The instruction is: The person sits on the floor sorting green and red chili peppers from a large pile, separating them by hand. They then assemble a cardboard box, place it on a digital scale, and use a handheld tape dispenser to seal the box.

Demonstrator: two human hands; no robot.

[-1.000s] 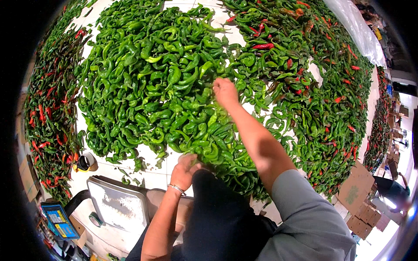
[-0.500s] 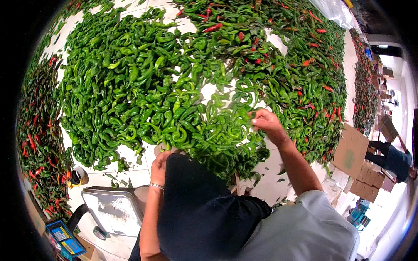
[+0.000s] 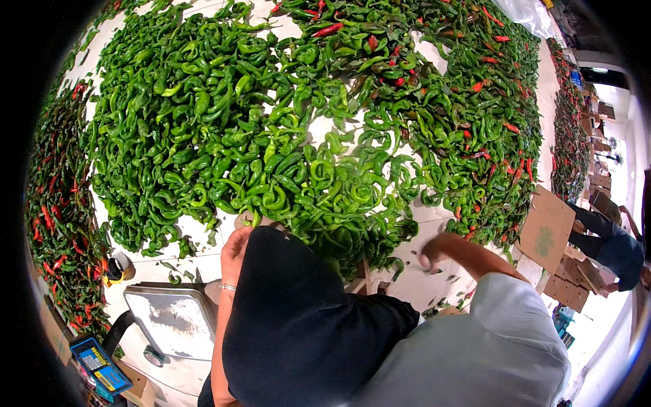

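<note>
A broad spread of green peppers point(image 3: 176, 136) covers the floor in front of me. My left hand point(image 3: 234, 249) is beside the pile's near edge, with curled fingers; my dark-clothed leg point(image 3: 291, 292) hides their tips and whatever they hold. Just above that hand a green pepper point(image 3: 255, 218) points upward, and I cannot tell whether it is touched. My right hand point(image 3: 432, 256) hangs over the pale floor right of a dense green heap point(image 3: 346, 247). Motion smears its fingers. Loose leaves point(image 3: 439, 300) lie on the floor nearby.
Darker peppers mixed with red ones lie at the right point(image 3: 502, 136) and far left point(image 3: 57, 217). A platform scale point(image 3: 173, 322) with a blue display point(image 3: 100, 365) stands at the lower left, near a tape roll point(image 3: 121, 266). Cardboard boxes point(image 3: 542, 227) and another person point(image 3: 614, 254) are at right.
My right hand has left the peppers and moved down and right over the bare floor; the small dark bit in its fingers no longer shows. My left hand has shifted slightly left.
</note>
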